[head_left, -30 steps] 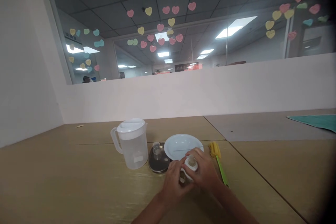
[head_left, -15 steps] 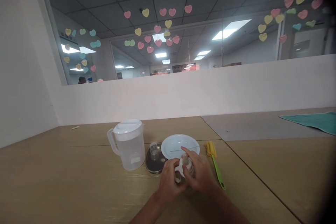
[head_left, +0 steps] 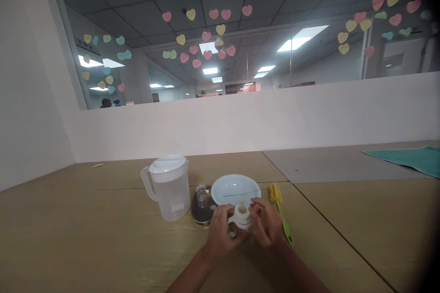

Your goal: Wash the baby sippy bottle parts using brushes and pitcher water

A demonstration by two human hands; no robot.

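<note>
A baby bottle (head_left: 242,220) with a white collar, a translucent nipple and a white side handle stands upright between my hands. My left hand (head_left: 220,230) is closed round its left side, by the handle. On the right, my right hand (head_left: 267,223) is loosely curled with its fingers apart, close beside the collar; whether a fingertip touches it I cannot tell. The bottle's lower body is mostly hidden by my hands. Just behind it is a white bowl (head_left: 222,184) with a thin straight rod (head_left: 240,193) lying in it.
Left of the bowl, a dark metal tray (head_left: 201,215) carries a clear cap (head_left: 201,196). A lidded translucent pitcher (head_left: 170,192) stands farther left. To the right lies a yellow sponge brush (head_left: 280,206) with a green handle. A teal cloth (head_left: 409,160) lies at the far right.
My right hand has drawn back from the top of the bottle to its right side, its fingers loosening and uncovering the collar and nipple. My left hand keeps its hold.
</note>
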